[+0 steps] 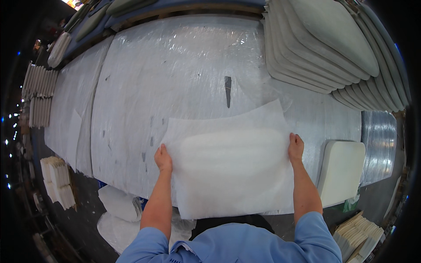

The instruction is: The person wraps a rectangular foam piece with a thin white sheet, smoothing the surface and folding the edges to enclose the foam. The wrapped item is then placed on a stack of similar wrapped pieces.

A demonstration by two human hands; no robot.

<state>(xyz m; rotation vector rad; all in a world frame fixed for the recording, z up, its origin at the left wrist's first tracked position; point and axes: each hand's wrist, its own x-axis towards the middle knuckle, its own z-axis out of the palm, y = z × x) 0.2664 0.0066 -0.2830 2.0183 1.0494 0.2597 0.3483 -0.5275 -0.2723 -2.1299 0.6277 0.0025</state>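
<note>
A thin white sheet of soft, fabric-like material (pixel 232 188) spreads in front of me at the near side of the table. My left hand (pixel 164 158) pinches its left edge, and the fingers are closed. On the opposite edge my right hand (pixel 296 147) has the same kind of closed grip. Between the hands the sheet looks pulled fairly taut, its far right corner pointing up and away. A paler rounded shape shows through or under the middle of it; what that is, I cannot tell.
Plastic film covers the table (pixel 175 70), with a dark tear (pixel 228 92) in it. Grey cushions (pixel 315 48) are stacked at the far right. A cream pad (pixel 342 168) lies to the right of my right arm. Bundles of pale pads (pixel 58 182) stand left, beyond the table edge.
</note>
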